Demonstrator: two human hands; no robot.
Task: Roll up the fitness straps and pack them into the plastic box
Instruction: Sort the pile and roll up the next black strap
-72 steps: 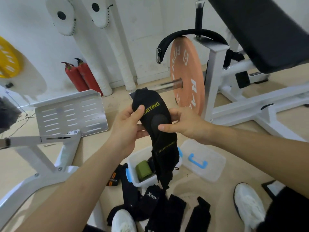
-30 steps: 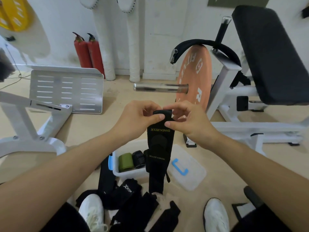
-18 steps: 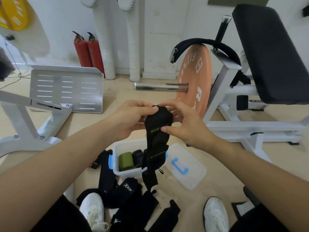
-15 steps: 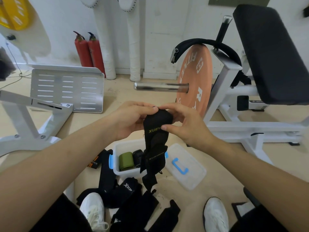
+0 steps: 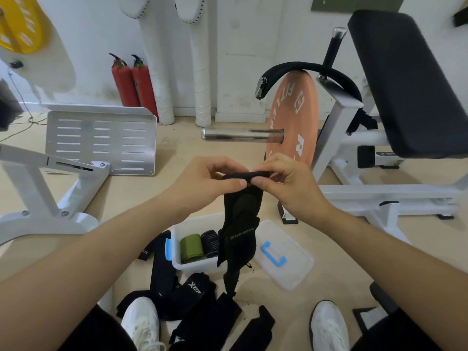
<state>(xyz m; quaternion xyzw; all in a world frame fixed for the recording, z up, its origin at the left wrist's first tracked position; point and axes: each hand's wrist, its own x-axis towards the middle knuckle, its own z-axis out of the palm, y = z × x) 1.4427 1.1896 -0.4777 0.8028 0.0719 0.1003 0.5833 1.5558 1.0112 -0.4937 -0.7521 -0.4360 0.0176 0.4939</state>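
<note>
A person sits in a gym, looking down past both forearms to the floor between their white sneakers. The left hand (image 5: 205,183) and the right hand (image 5: 286,188) meet at chest height, and each pinches the top edge of a black fitness strap (image 5: 239,224) between thumb and fingertips. That top edge is folded over into a first narrow turn. The rest of the strap hangs straight down, its loose tail dangling over the front of the box below.

The clear plastic box (image 5: 195,266) sits open on the floor just beyond the feet. Inside it lie two finished rolls side by side: a green roll (image 5: 191,248) and a dark striped roll (image 5: 209,243). The box lid (image 5: 283,257), with a blue handle, rests on the floor just to the right of the box.

Several black straps (image 5: 202,310) lie flat and unrolled in a heap on the floor between the sneakers, and one more lies just left of the box. Behind stand an orange weight plate (image 5: 293,122) on a bar and a white bench frame.

The job looks to be at an early-to-middle stage: two straps rolled and packed, one just begun, and a pile of others waiting. After those, the lid most likely goes back on.
</note>
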